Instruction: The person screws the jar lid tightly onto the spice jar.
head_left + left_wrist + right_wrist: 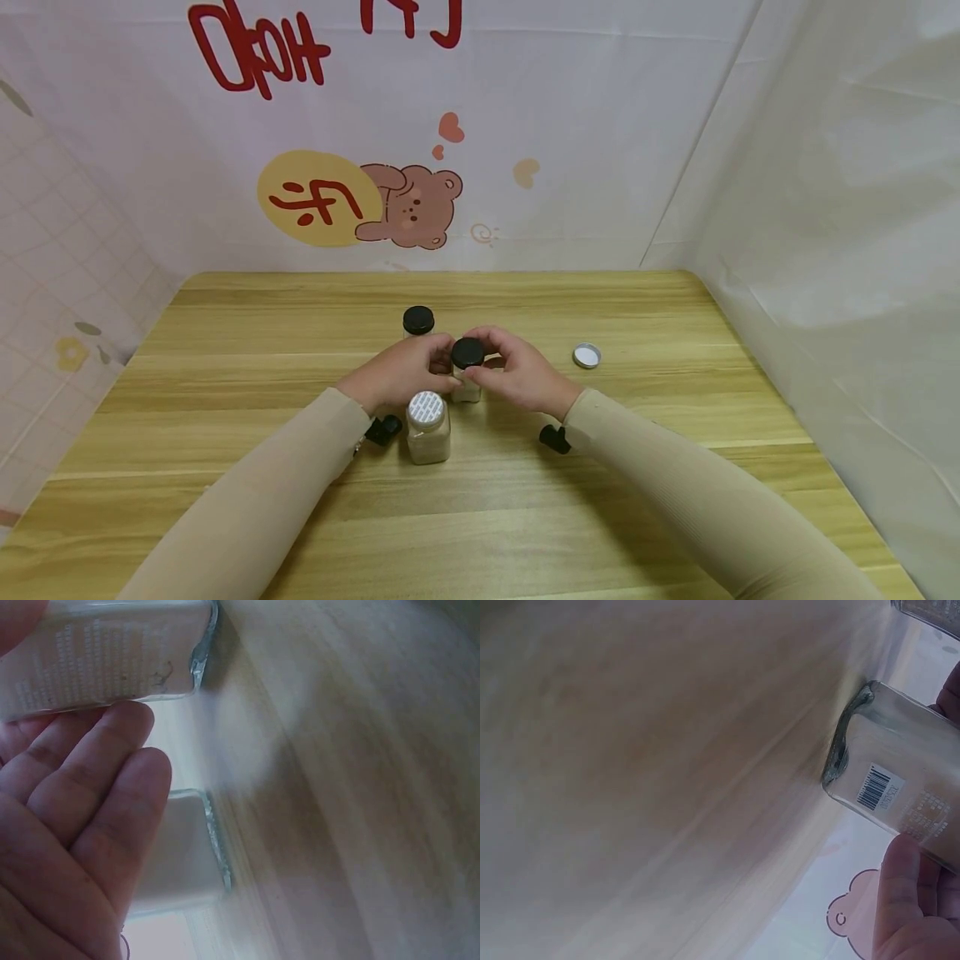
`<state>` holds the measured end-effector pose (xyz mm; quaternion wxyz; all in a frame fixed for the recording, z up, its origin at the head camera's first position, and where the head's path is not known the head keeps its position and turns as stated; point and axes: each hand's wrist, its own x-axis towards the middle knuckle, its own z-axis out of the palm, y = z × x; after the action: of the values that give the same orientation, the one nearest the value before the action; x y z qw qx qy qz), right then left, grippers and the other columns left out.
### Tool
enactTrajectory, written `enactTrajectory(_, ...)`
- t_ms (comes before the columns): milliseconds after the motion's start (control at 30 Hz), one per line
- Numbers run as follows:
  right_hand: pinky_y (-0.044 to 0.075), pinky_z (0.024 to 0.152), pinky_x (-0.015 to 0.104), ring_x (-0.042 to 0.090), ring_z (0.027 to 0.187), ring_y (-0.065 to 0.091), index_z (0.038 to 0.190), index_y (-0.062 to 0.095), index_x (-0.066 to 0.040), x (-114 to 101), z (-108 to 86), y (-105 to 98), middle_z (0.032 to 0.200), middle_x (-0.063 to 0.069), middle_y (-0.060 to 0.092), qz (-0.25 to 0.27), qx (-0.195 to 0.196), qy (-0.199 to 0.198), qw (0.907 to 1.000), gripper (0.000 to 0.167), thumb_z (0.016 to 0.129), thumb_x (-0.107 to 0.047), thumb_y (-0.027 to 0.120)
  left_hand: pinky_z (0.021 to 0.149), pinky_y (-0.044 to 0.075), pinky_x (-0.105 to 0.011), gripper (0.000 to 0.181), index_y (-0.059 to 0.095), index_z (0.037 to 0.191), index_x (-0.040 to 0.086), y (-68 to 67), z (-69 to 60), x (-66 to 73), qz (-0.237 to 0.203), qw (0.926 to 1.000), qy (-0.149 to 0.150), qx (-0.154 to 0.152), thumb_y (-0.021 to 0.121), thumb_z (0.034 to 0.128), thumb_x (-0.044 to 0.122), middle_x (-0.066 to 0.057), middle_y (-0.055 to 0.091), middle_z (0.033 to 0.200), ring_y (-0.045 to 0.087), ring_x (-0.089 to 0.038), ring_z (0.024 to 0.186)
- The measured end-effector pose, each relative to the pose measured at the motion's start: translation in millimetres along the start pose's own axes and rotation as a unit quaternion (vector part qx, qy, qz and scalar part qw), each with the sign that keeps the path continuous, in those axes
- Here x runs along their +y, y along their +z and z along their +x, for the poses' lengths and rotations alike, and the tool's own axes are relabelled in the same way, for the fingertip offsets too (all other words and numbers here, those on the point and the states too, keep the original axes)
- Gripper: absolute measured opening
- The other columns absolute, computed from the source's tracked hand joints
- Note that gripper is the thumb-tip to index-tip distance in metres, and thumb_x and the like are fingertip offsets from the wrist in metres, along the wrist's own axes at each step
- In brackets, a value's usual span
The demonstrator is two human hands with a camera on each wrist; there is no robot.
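Observation:
A glass jar [467, 392] with pale contents stands upright on the table between both hands. My left hand [405, 371] grips its body, thumb on one side and fingers on the other. Around its black lid [468, 352] curl the thumb and fingers of my right hand [525, 375]. The right wrist view shows a barcode label [881, 787] low on the glass. Nearer to me stands a second jar [429, 447], uncapped, with a printed white seal [427, 408] over its mouth. Behind my left hand is a third jar, its black cap [418, 320] on and its body mostly hidden.
A loose lid [587, 356] lies with its white inside upward, to the right of my right hand. Black wrist cameras [384, 430] hang beneath the wrists. A white printed curtain [570, 125] rises behind the wooden table [525, 533].

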<state>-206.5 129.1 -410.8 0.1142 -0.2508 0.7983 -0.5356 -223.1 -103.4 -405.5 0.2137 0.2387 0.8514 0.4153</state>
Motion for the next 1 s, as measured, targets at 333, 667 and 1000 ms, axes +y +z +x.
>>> enactTrajectory(333, 0.055, 0.103, 0.045, 0.028, 0.122, 0.062, 0.145, 0.053, -0.003, 1.3, -0.5, 0.0, 0.135, 0.014, 0.064, -0.003, -0.003, 0.002, 1.0000, 0.049, 0.099, -0.010, 0.071, 0.105, 0.052, -0.043, 0.024, 0.065, 0.114, 0.021, 0.7, 0.5, 0.2, -0.002, 0.9999, -0.011, 0.004, 0.080, 0.0950, 0.023, 0.006, 0.075, 0.112, 0.069, -0.014, 0.106)
enactTrajectory(667, 0.055, 0.103, 0.042, 0.026, 0.120, 0.062, 0.135, 0.058, -0.007, 0.6, 0.3, 0.4, 0.132, 0.011, 0.065, -0.008, -0.003, 0.005, 0.9999, 0.039, 0.100, -0.012, 0.072, 0.101, 0.052, -0.042, 0.023, 0.065, 0.113, 0.021, 0.1, 0.2, -0.4, 0.002, 0.9999, -0.011, 0.004, 0.080, 0.0950, 0.023, 0.005, 0.074, 0.107, 0.067, -0.016, 0.101)
enactTrajectory(1000, 0.054, 0.107, 0.043, 0.027, 0.121, 0.063, 0.139, 0.060, -0.005, 0.5, 0.6, 0.4, 0.136, 0.013, 0.064, -0.015, 0.000, -0.007, 0.9999, 0.041, 0.100, -0.010, 0.072, 0.100, 0.051, -0.042, 0.023, 0.065, 0.113, 0.021, -0.5, -0.4, 1.4, 0.011, 0.9999, -0.006, 0.002, 0.080, 0.0947, 0.023, 0.005, 0.074, 0.106, 0.066, -0.016, 0.099)
